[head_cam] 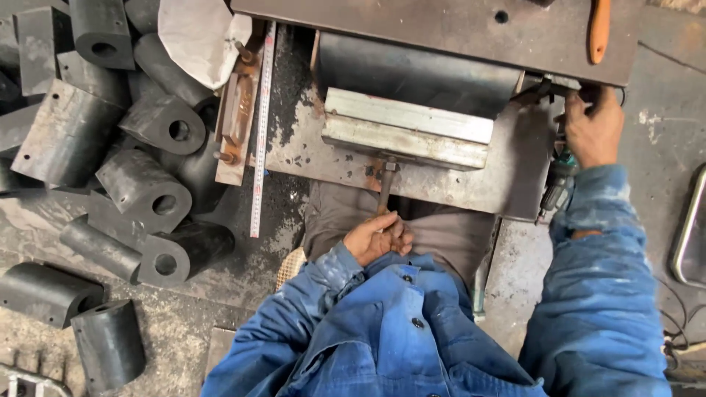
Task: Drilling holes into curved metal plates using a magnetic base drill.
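My left hand (379, 237) is closed around the rusty handle (385, 190) of a vise screw that runs into a steel clamp bar (408, 129) on a metal plate (471, 187). A black rubber block (412, 73) sits behind the clamp bar. My right hand (593, 125) grips a dark power tool (557, 180) at the plate's right edge, under a thick steel slab (441, 26). Both arms wear blue work sleeves.
A heap of black rubber blocks with round holes (140, 184) lies at the left. A folding measuring stick (262, 125) and a rusty clamp (237, 117) lie beside the plate. An orange handle (599, 29) rests on the slab. A metal tray rim (687, 231) shows at the right edge.
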